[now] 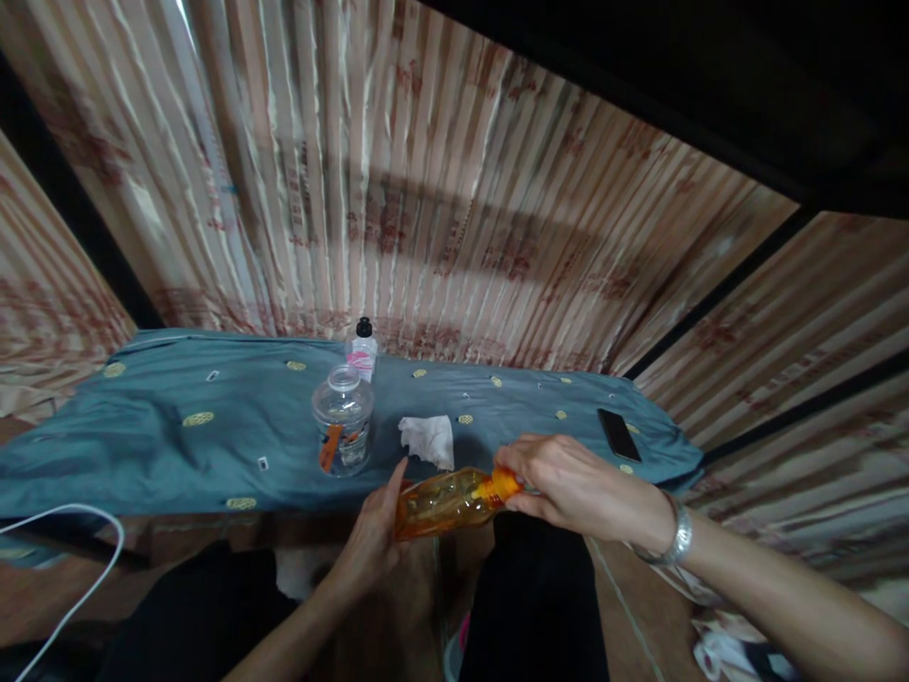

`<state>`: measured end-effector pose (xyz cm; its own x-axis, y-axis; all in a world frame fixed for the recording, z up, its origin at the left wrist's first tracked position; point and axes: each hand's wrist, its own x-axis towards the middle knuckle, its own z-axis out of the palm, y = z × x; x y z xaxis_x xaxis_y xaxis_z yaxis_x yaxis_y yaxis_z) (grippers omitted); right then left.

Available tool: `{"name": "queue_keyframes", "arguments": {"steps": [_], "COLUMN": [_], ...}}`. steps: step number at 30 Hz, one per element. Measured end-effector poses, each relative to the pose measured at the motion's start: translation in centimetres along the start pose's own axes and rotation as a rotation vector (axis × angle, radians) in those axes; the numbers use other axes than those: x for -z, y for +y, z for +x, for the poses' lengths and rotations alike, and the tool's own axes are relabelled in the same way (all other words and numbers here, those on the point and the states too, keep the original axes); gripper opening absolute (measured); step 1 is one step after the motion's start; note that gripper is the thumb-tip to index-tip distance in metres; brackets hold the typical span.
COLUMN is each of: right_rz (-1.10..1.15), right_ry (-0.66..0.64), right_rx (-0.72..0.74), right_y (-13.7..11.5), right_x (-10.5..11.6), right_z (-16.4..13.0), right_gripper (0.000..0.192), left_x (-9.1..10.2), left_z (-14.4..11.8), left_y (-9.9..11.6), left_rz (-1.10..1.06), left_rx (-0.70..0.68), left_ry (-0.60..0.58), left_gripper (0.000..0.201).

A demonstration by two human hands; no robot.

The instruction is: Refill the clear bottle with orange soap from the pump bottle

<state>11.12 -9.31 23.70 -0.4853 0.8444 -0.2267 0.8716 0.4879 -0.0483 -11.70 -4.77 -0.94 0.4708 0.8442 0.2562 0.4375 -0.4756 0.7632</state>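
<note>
Orange bottle [444, 500] lies sideways between both hands, near the bench [142, 445] edge. Left hand [373, 545] grips its bottom; right hand [568, 483] pinches its cap [501, 486]. Turning the cap needs a firm hold.

**One head-worn view, looking forward and down**

A single camera sits on the person's head and looks forward and steeply down, so no second view overlaps it. It is close to the work: the left hand [373, 540] and right hand [575, 488] sit near centre, at about 6 o'clock, with both forearms entering from the lower edge at 5 and 7 o'clock. The blue cloth [213, 445] crosses the middle ground from 9 to 3 o'clock. The striped curtain [426, 189] fills 12 o'clock, farthest off. Straight lines bow towards the edges.
</note>
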Motion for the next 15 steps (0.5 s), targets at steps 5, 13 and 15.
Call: {"name": "queue_keyframes", "arguments": {"steps": [5, 13, 15], "right_rz": [-0.004, -0.026, 0.095], "right_ry": [-0.041, -0.053, -0.036], "right_rx": [0.01, -0.054, -0.071], "right_y": [0.0, 0.1, 0.5], "right_x": [0.3, 0.3, 0.8], "right_z": [0.2, 1.6, 1.9], "right_gripper": [0.019, 0.043, 0.05], "left_x": [-0.6, -0.3, -0.5], "left_z": [0.1, 0.4, 0.5], "left_y": [-0.1, 0.4, 0.5], "left_rz": [-0.018, -0.083, -0.13], "left_rx": [0.018, 0.086, 0.103], "left_ry": [0.013, 0.034, 0.04], "left_gripper": [0.103, 0.095, 0.097]}}
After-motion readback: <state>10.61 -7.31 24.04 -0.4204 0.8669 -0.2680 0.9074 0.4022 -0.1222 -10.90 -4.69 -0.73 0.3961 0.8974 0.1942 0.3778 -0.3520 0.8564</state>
